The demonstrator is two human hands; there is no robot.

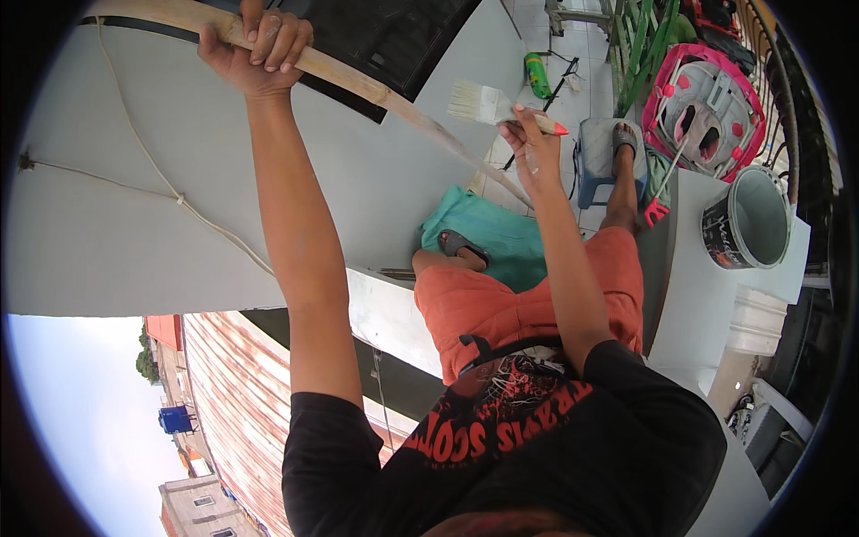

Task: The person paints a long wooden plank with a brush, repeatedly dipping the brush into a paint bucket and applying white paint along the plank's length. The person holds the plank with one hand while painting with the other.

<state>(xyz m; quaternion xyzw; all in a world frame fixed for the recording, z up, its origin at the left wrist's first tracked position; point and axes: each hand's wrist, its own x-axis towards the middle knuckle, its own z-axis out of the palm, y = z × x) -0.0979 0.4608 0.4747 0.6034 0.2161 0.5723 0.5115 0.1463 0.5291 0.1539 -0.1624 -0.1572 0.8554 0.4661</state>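
My left hand (264,49) reaches up at the upper left, fingers wrapped round a long, pale wooden pole (358,85). The pole slants down to the right, alongside a white wall. My right hand (535,152), near the middle, pinches a flat paintbrush (492,106) by its handle. Its wide, pale bristles point left, and the handle's end is red. The bristles are apart from both pole and wall. White smears mark the fingers of both hands.
One foot is on a green cloth (514,237), the other on a blue-grey stool (591,161). A paint bucket (727,234) stands on a white ledge at right. Beyond are a pink-rimmed frame (658,134), green ladder (640,54) and green bottle (537,76). A corrugated roof (242,385) lies at lower left.
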